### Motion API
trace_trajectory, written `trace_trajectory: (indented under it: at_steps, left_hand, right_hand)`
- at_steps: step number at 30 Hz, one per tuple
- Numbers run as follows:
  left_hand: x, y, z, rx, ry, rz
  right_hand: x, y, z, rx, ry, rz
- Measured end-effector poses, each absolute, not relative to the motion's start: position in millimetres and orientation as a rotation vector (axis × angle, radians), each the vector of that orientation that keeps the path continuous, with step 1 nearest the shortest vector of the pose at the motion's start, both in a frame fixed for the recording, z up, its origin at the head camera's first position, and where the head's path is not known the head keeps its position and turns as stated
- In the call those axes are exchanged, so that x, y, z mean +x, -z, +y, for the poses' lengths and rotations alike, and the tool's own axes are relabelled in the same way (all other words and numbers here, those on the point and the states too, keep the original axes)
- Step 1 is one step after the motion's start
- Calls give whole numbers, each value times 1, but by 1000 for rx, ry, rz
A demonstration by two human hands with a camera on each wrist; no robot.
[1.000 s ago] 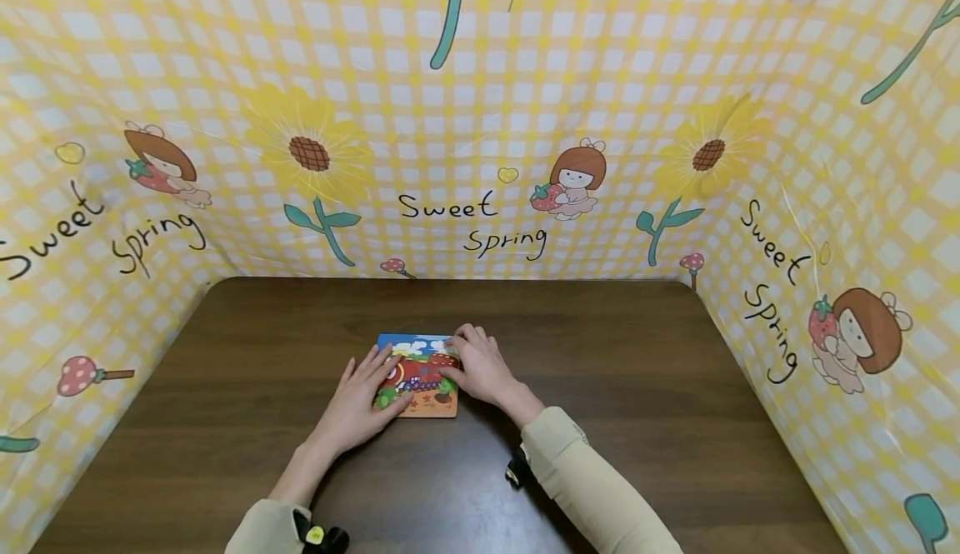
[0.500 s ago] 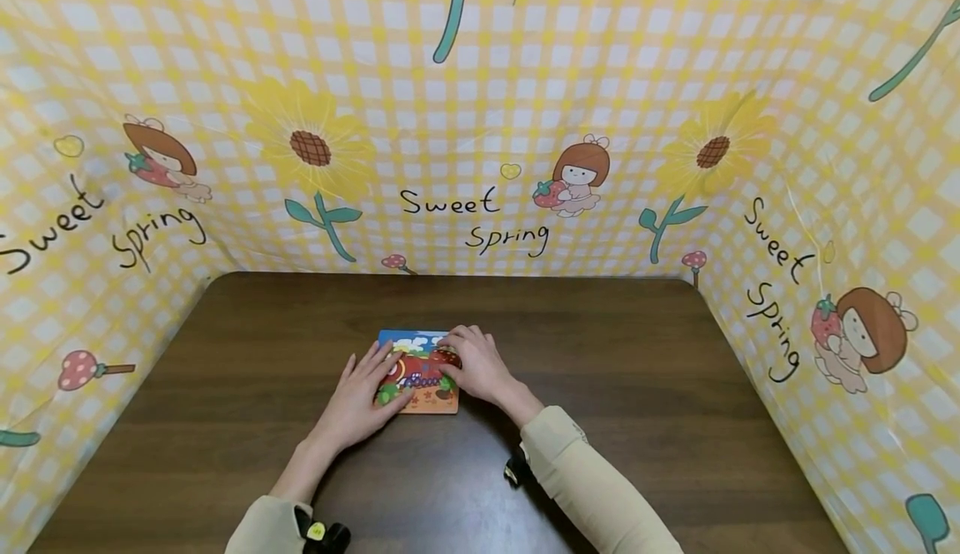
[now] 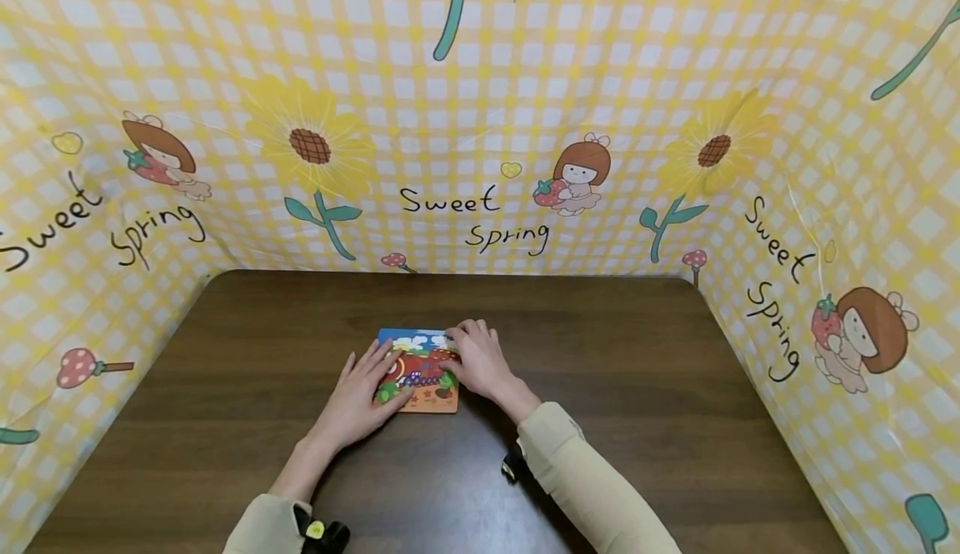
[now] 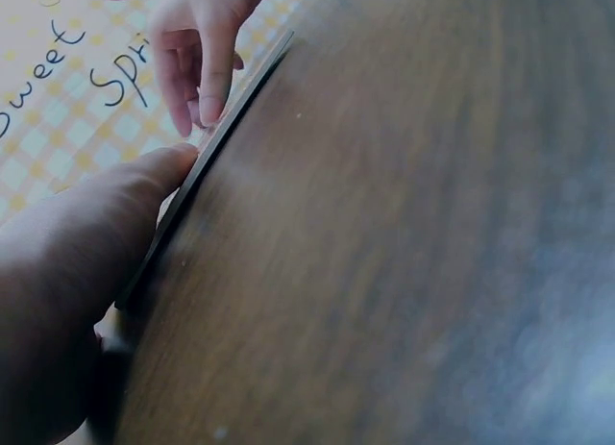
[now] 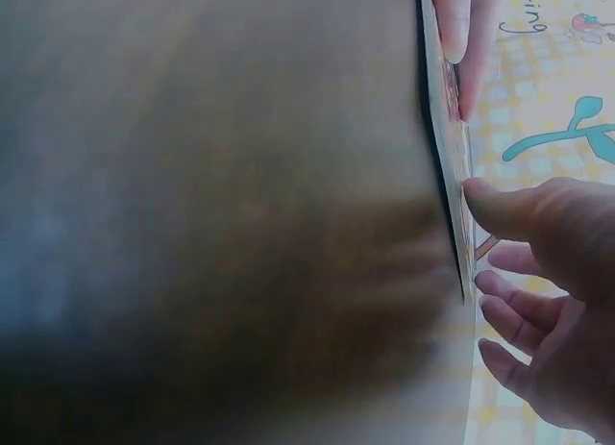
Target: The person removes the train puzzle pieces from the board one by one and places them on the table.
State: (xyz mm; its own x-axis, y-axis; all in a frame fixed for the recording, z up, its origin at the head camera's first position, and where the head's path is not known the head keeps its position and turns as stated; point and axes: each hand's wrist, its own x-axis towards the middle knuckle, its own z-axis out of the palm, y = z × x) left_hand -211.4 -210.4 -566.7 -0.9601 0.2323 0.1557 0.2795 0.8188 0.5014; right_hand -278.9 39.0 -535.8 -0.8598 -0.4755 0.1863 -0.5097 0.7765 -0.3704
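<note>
A small square picture board point(image 3: 433, 401) lies flat on the brown table, printed with white clouds, a red cartoon figure, green bushes and orange ground. My left hand point(image 3: 356, 408) rests across its left part, fingers spread and thumb near the lower edge. At the right edge is my right hand point(image 3: 483, 364), its thumb and fingertips touching the printed face. From the right wrist, the board point(image 5: 448, 157) appears as a thin pale edge with my right thumb point(image 5: 500, 207) against it; the other fingers are loosely bent, and no separate thing shows between them.
The wood-grain table point(image 3: 600, 346) extends around the board on all sides. Yellow checked cloth point(image 3: 480, 112) with flowers and lettering hangs behind it and at both sides. Beige sleeves point(image 3: 592, 479) and a black wrist device point(image 3: 324, 533) lie close over the tabletop.
My right hand shifted slightly left over the board, then back to the right and a little away from me. The left hand and the board keep their places.
</note>
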Motion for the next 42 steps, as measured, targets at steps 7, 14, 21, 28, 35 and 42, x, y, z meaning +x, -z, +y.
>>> trace_trajectory:
  at_steps: [7, 14, 21, 28, 35, 42]
  left_hand:
    - [-210, 567, -210, -411, 838, -2901]
    - [-206, 569, -209, -411, 847, -2906]
    - [-206, 570, -209, -422, 868, -2903]
    - [-208, 569, -209, -425, 872, -2906]
    - [-210, 566, -210, -419, 866, -2908]
    - [-212, 565, -209, -415, 865, -2913]
  right_hand:
    - [-285, 538, 37, 726, -850, -2925]
    - [-279, 535, 35, 607, -947, -3003]
    - [-280, 534, 36, 586, -1068, -2985]
    - [-279, 534, 41, 589, -1210, -2952]
    - [-280, 531, 45, 629, -1376, -2909]
    - [-281, 535, 49, 668, -1583, -2768]
